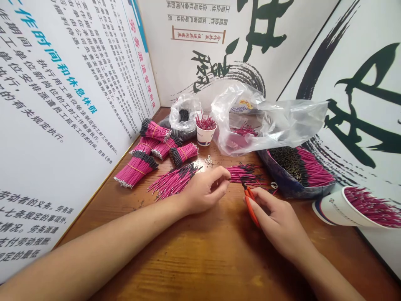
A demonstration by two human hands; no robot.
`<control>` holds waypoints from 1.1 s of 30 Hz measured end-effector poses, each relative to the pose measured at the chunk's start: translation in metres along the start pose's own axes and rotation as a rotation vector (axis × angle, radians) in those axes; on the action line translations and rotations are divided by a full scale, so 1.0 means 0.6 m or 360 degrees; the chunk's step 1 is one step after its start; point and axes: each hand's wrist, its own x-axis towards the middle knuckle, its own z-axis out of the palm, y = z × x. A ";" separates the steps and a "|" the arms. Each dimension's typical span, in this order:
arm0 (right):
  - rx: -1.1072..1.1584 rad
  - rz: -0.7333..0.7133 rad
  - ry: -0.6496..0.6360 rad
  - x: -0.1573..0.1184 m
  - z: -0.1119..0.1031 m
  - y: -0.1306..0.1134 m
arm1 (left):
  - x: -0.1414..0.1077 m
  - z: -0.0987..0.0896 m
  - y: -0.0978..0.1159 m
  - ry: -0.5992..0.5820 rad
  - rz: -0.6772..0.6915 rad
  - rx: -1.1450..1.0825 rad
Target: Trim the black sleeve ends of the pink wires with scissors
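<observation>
Wall panel (81,138): 劳务派遣管理制度 | right grip (276,216): orange-handled pliers (252,209) held

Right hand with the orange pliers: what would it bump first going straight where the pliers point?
The right hand, orange pliers leading, would probably meet the loose pink-and-black wires just past the pliers' tip. Height is hard to judge here, so it might pass over them.
</observation>
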 end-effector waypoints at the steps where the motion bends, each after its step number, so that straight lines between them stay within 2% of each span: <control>1: 0.0037 0.0012 0.0007 0.002 0.000 0.002 | -0.001 0.000 0.001 -0.0081 0.0041 0.0121; 5: 0.0140 0.0062 0.0026 0.007 -0.001 0.012 | 0.000 -0.002 0.009 -0.0430 0.0286 0.0733; 7: 0.0142 0.0077 0.0044 0.007 -0.001 0.016 | 0.003 -0.006 0.009 -0.0534 0.0328 0.1014; 9: 0.0126 0.0089 0.0071 0.008 -0.001 0.018 | 0.007 -0.011 0.005 -0.0506 0.0265 0.1272; 12: 0.0127 0.0112 0.0124 0.010 -0.004 0.018 | 0.010 -0.017 0.000 -0.0325 0.0102 0.1551; 14: 0.0156 0.0123 0.0170 0.013 -0.006 0.019 | 0.010 -0.016 0.000 -0.0329 0.0107 0.1537; 17: 0.0138 0.0138 0.0255 0.017 -0.008 0.026 | 0.007 -0.010 0.008 -0.0511 0.0147 0.1354; 19: 0.0066 0.0165 0.0290 0.020 -0.009 0.035 | 0.005 -0.006 0.012 -0.0554 0.0077 0.1301; 23: -0.0062 0.0207 0.0311 0.025 -0.011 0.051 | 0.006 -0.007 0.015 -0.0489 -0.0024 0.1300; 28: -0.0099 0.0192 0.0298 0.025 -0.012 0.052 | 0.005 -0.003 0.011 -0.0443 0.0237 0.1218; 33: -0.0060 0.0186 0.0248 0.024 -0.010 0.044 | 0.004 0.004 0.002 -0.0449 0.0253 0.1266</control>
